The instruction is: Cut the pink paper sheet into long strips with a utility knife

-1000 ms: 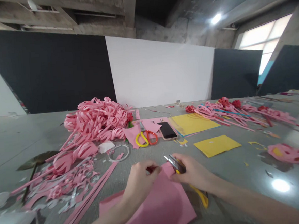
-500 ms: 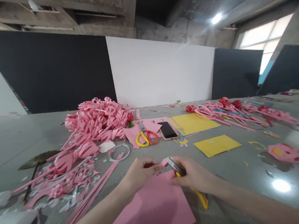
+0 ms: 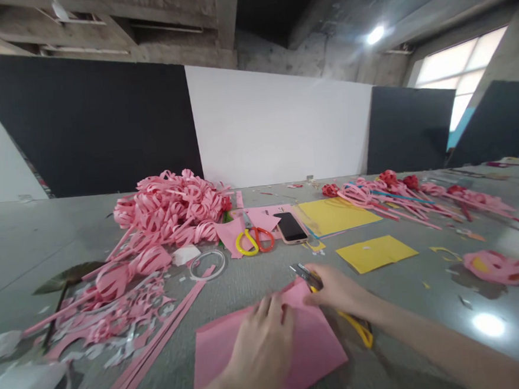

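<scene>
My left hand [image 3: 261, 342] rests palm down on a pink paper sheet [image 3: 317, 344], its fingers slightly bent and a little blurred. The sheet lies on the grey table, with a folded strip along its far edge. At its upper right corner, my right hand [image 3: 335, 287] is closed around a metal-headed tool [image 3: 308, 276] with yellow handles. The tool's head points left, and one yellow handle shows below my right wrist. My right fingers touch or nearly touch the paper corner.
Beyond the hands lie scissors [image 3: 254, 241], a phone [image 3: 292, 226] and yellow sheets [image 3: 377, 253]. A tape roll [image 3: 207, 265], pink strips [image 3: 157, 350], scraps and a heap of pink paper loops [image 3: 171, 206] are at the left. Paper flowers [image 3: 495, 267] lie at the right.
My left hand has moved down from beside the tool's head onto the sheet. The sheet has turned and shifted slightly right. My right hand still holds the tool.
</scene>
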A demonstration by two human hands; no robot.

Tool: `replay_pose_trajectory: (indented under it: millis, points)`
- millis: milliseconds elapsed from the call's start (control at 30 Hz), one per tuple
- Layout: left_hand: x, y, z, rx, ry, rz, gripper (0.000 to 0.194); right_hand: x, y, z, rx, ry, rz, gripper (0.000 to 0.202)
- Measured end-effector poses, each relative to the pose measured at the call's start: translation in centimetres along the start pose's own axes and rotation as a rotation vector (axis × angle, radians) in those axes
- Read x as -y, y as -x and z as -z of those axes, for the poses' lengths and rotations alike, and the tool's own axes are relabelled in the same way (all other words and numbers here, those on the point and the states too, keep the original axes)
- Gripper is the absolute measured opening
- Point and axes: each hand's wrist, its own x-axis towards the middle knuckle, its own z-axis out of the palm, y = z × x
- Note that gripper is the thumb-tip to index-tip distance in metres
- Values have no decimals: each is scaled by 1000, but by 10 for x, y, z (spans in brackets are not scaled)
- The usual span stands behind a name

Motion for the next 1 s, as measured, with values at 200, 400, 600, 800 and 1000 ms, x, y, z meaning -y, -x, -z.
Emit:
replay_pose_trajectory:
  millis: [200,400,600,800,1000]
  points:
    - [-11,6,-27,74,-26,88,30,-8,-1,-1,9,92,8,24]
    - [-9,6,-26,52,-19,66,30,-12,-5,1,-223,203,179,21]
    - [-10,7,-26,-5,-12,64,33,-17,-7,-7,-290,575,514,18]
    - [-11,7,-30,-58,-26,78,32,-30,-10,-20,-261,798,724,25]
    - [-10,6,-37,-159,-88,70,31,-33,-11,-19,-223,890,778,30]
